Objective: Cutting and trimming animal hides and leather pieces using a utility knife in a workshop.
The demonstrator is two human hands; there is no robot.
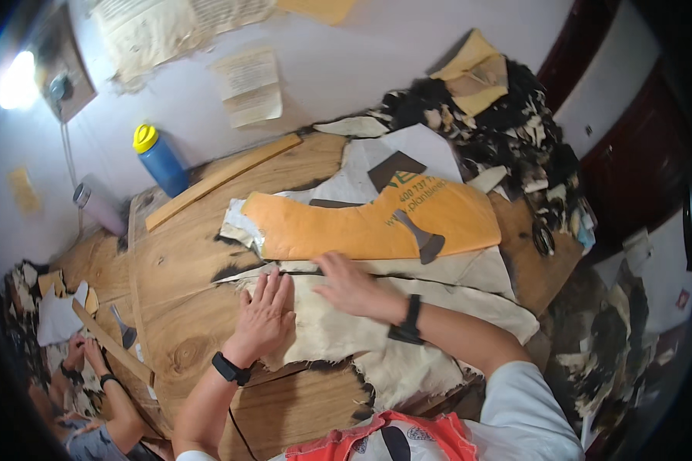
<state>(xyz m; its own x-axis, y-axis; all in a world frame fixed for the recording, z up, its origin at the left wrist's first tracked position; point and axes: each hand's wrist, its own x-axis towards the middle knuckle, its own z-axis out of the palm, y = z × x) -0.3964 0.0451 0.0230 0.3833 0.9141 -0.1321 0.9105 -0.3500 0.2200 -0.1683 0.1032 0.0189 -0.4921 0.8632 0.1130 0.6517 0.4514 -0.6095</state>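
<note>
A cream hide piece (319, 326) with ragged edges lies across the wooden table. My left hand (266, 316) rests flat on its left part, fingers stretched out. My right hand (350, 288), a little blurred, is over the upper part of the hide with its fingers apart and nothing visible in it. Just beyond that hand lies an orange pattern sheet (307, 234) with green print, on top of another pale hide. On the orange sheet sits a dark metal blade with a flared end (420, 237). A dark slit separates the two hide pieces.
A wooden strip (223, 182), a blue bottle with yellow lid (161, 163) and a pink bottle (100, 209) stand or lie along the wall. Black and white scraps (507, 127) pile up at far right, near scissors (543, 240). Another person's hands (84, 355) work at lower left.
</note>
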